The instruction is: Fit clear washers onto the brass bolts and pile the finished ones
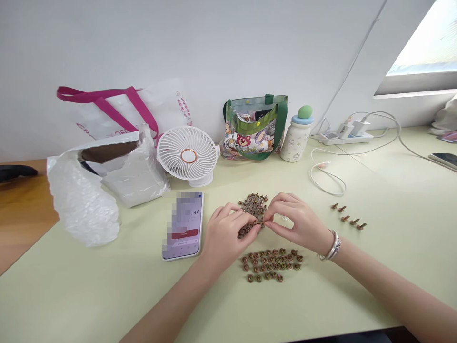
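Observation:
My left hand (230,231) and my right hand (298,220) meet over the table, thumbs and forefingers pinched around a small bronze-coloured screw (260,222). The fingertips partly hide it. Just behind and under them spreads a loose pile of similar small screws (253,204). Nearer the front edge stand several more in rows (271,259), heads down with shanks up as far as I can see. To the right of my right hand, several screws (344,218) lie on their sides in two short lines. A silver bracelet circles my right wrist.
A lit phone (183,226) lies left of my left hand. Behind it are a white fan (187,155), an opened bubble mailer (85,205) and a white tote bag (121,112). Further right stand a patterned bag (255,131), a bottle (296,140) and a power strip (346,139) with loose cables.

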`<state>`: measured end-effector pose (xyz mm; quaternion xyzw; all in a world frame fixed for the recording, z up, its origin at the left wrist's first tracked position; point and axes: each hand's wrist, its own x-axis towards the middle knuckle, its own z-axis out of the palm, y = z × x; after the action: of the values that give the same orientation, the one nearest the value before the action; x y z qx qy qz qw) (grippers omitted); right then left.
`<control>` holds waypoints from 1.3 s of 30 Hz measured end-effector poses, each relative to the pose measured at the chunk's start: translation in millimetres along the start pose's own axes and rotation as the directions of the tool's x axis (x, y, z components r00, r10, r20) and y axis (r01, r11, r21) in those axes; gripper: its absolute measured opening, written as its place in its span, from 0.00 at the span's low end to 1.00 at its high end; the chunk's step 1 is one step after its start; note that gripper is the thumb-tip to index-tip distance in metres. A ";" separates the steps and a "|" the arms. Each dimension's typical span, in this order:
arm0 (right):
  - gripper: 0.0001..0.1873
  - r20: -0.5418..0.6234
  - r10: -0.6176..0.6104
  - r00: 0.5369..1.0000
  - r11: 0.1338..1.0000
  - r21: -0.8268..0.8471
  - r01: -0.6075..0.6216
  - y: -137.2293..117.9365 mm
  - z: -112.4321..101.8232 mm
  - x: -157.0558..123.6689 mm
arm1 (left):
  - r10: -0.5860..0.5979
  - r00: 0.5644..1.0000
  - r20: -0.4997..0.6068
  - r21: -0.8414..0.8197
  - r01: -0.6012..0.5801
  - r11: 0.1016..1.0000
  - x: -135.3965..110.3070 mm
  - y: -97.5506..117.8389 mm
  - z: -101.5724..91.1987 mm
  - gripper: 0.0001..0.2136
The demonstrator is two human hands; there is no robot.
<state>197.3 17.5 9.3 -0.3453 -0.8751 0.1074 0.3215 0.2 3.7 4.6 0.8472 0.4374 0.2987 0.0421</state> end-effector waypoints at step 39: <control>0.09 0.130 0.123 0.984 0.977 -0.191 -0.097 27.6 -12.5 1.8 | 0.066 0.997 0.044 0.014 -0.067 0.998 0.0 -0.6 1.3 0.08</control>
<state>219.0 38.6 8.5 -0.4131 -0.8813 0.0682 0.2190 0.5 4.2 3.4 0.8679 0.4103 0.2778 0.0352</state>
